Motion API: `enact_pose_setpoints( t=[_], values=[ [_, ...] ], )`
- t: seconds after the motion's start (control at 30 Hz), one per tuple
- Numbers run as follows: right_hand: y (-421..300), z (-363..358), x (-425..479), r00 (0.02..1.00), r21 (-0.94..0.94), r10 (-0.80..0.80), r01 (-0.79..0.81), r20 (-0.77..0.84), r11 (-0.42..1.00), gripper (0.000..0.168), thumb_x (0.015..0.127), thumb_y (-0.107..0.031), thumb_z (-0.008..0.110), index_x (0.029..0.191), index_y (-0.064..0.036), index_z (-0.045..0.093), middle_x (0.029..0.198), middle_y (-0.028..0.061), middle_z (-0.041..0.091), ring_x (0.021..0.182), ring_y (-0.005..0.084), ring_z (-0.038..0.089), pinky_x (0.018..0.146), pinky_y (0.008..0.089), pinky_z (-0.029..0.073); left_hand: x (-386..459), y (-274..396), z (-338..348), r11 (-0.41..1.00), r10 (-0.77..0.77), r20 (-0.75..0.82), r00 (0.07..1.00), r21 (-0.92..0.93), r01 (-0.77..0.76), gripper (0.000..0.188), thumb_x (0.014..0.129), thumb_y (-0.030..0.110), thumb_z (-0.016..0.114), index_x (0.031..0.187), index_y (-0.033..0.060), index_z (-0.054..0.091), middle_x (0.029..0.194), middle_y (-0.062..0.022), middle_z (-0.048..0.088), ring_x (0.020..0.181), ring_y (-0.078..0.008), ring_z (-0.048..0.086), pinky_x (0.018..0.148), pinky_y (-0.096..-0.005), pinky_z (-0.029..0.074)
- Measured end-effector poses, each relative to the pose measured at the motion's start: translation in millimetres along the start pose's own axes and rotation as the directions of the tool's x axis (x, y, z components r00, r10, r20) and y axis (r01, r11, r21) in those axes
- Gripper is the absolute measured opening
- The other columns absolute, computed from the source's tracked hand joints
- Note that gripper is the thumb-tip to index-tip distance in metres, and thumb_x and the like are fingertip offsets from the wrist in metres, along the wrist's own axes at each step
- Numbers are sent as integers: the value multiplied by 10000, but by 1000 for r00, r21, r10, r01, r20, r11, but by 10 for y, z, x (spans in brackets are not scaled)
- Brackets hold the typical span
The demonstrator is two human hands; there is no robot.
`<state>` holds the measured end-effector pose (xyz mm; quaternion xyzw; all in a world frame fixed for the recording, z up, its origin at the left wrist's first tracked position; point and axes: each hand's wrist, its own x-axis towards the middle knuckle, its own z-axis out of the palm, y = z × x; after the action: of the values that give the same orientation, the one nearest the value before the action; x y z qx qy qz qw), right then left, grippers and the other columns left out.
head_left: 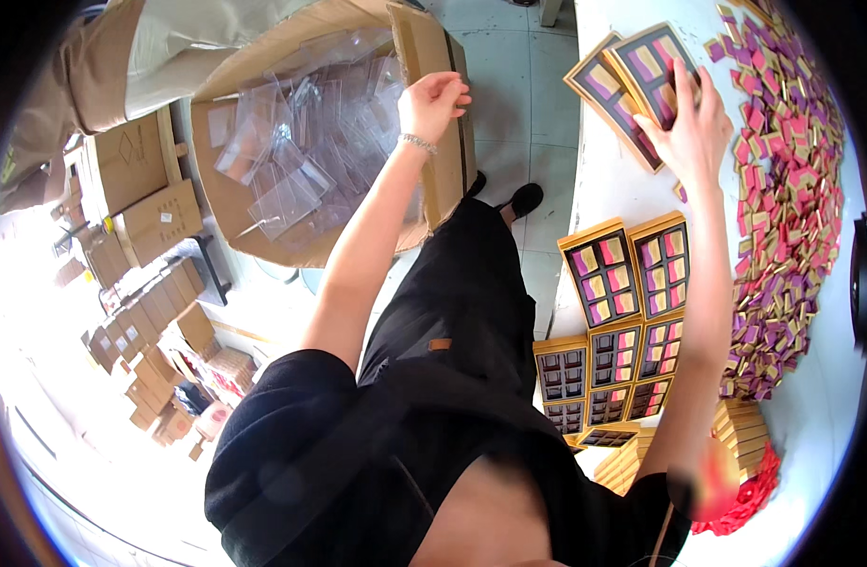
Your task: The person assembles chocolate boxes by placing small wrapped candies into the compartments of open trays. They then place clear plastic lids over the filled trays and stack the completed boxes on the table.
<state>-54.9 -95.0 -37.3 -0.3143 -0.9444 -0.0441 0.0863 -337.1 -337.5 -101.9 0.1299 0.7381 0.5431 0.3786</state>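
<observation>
My right hand [688,127] grips the near end of a gold-edged box [644,62] with a dark compartment insert, thumb on one side and fingers over the other. Wrapped squares in gold, pink and purple sit in it. This box overlaps a second, similar box [605,99] lying on the white table [610,195]. My left hand [433,105], a bracelet at its wrist, hovers by the rim of a cardboard carton [422,49]. Its fingers are curled and nothing shows in them. Loose clear plastic sheets [291,191] fill the carton.
Several gold-edged boxes [603,280] stand in rows nearer me, some filled, others with bare compartments [562,373]. A long heap of wrapped squares [787,212] covers the table's right side. Stacked gold boxes [741,432] and red shredded filler [748,503] lie near my right elbow. Cartons [157,220] stand left.
</observation>
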Motion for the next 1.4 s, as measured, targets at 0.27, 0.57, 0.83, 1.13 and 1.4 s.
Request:
enact_pose_setpoints(
  t=[0.27, 0.57, 0.83, 1.13, 1.4],
  values=[
    [-114, -302, -238, 1000, 281, -7, 6, 3, 960, 848, 761, -443, 776, 1474, -207, 384, 1504, 175, 314, 1346, 363, 357, 1068, 533, 283, 1005, -719, -1470, 213, 115, 258, 959, -950, 229, 151, 862, 108, 530, 719, 67, 557, 617, -21, 543, 519, -130, 521, 411, -229, 377],
    [440, -362, -988, 361, 374, 167, -639, 918, -672, 640, 1006, -495, 414, 1214, 94, 552, 1144, 249, 639, 1050, 357, 636, 908, 436, 517, 1846, -1648, -1180, 381, 53, -242, 969, 902, 204, 557, 888, 265, 621, 1387, 85, 452, 1292, -142, 597, 1166, -348, 582, 936, -435, 501],
    [1120, -230, -1443, 376, 831, 743, -296, 554, -470, 533, 1012, -371, 470, 1277, 90, 507, 1272, 202, 583, 1181, 316, 567, 1045, 433, 427, 1122, -1373, -2186, 403, 482, -172, 859, 914, -43, 337, 902, 274, 617, 1152, 48, 637, 1132, -123, 694, 996, -316, 679, 829, -399, 538],
    [-437, -1658, -1737, 960, 937, 44, -279, 276, 209, 955, 797, -595, 695, 1476, -26, 337, 1482, 135, 418, 1354, 298, 413, 1130, 404, 288, -1382, 1134, -513, 471, 706, 607, 365, -17, -882, 183, 988, 68, 483, 1123, -54, 502, 998, -238, 668, 881, -330, 694, 711, -404, 588],
    [-483, -1897, -2799, 765, 689, 98, -508, 637, -516, 1305, 545, -548, 854, 1555, -91, 165, 1549, 141, 276, 1301, 268, 436, 1026, 390, 374, -1275, 1048, 2060, 658, 421, 903, -88, -371, -655, 932, 760, 230, 825, 1474, 20, 264, 1525, -157, 302, 1410, -283, 320, 1121, -464, 325]
  ],
)
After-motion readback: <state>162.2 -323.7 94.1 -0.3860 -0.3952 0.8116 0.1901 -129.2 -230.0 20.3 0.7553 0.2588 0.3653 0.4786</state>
